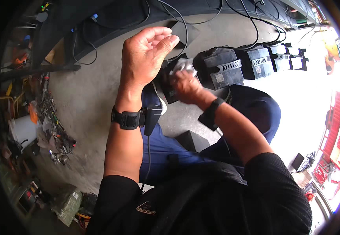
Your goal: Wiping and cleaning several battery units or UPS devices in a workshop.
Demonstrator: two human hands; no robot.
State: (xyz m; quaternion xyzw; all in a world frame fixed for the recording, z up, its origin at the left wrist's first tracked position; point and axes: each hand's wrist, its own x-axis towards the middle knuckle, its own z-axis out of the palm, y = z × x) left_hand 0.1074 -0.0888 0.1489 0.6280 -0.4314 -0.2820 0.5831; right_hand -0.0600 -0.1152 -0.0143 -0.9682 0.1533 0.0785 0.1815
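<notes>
My right hand, smeared by motion, is closed around a crumpled whitish-grey cloth. Cloth and hand are over the nearest black box, covering much of its top; whether they touch it I cannot tell. To the left and higher in the picture, my left hand is raised with its fingers loosely curled and the thumb apart. Nothing shows in it. A second black box, with a ribbed grey strip and a square printed label on top, stands just right of the cloth.
Further black boxes continue the row to the right. Black cables hang down from a dark bench at the far side. Tools and clutter lie on the left, beside a white bucket. My knees flank a dark block.
</notes>
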